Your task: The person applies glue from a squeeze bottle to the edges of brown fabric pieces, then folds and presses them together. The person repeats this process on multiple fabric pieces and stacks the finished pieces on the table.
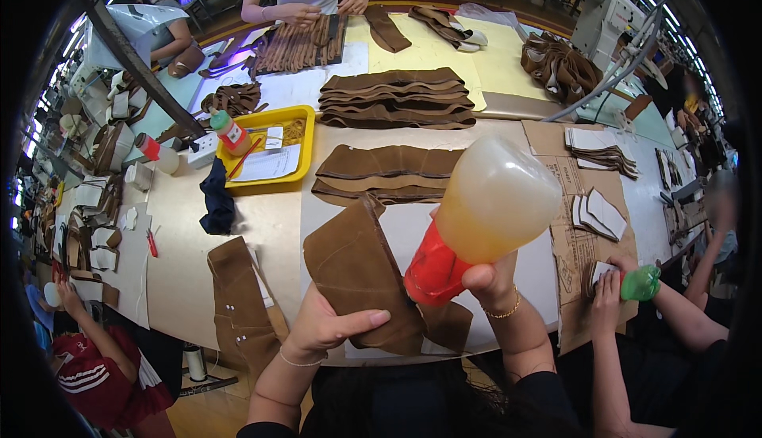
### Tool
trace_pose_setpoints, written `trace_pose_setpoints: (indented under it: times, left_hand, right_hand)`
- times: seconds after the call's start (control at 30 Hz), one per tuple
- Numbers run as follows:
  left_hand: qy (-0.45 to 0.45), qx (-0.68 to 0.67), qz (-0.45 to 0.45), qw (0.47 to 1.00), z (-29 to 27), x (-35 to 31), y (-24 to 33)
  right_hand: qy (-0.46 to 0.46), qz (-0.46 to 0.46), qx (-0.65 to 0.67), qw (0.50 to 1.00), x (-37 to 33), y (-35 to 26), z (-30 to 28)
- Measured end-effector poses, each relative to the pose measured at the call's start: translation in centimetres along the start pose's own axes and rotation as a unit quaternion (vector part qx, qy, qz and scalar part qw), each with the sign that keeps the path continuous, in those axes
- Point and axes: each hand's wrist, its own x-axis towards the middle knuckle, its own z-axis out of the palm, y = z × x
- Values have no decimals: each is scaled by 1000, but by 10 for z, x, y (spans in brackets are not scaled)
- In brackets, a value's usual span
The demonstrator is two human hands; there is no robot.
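My left hand [341, 328] pinches a brown leather piece [349, 259] near its lower edge, thumb on top and fingers hidden beneath. In my right hand [490, 286] is a glue bottle [496, 196], tipped with its red lower end against or just above the leather's right edge. Its cloudy plastic body holds yellowish liquid. The bottle hides most of my right fingers and its tip. Just beyond, several brown leather pieces [389, 162] lie stacked. Left of my left hand, another brown piece [234, 291] hangs over the table's front edge.
A yellow tray [305, 148] holds a bottle, paper and a red pen. Farther back is a row of folded leather [397, 93]. A dark cloth [217, 204] and red snips [152, 243] lie left. Cardboard [548, 176] bears white-backed pieces at right, where a neighbour's hands [607, 291] work. Another person sits opposite.
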Motion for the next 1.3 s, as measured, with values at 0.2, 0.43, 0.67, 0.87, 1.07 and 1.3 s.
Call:
trace_pose_setpoints:
  times: [0.2,0.43,0.67,0.87,1.07,1.3]
  left_hand:
    - [45,-41,-9,998,-1,1,0]
    - [9,-130,51,990,-13,-3,-13]
    - [-48,69,32,996,-3,1,2]
    - [-18,42,43,998,1,-2,4]
    - [-16,50,24,998,4,-6,11]
    - [-9,20,27,999,5,-8,10]
  right_hand:
    - [13,42,3,999,-17,5,-5]
    - [68,23,246,967,7,-2,-6]
    - [99,-53,149,983,37,-3,-5]
    - [60,-88,31,994,55,-10,1]
    - [57,-120,-12,991,58,-20,16]
    - [56,-120,-58,990,48,-15,19]
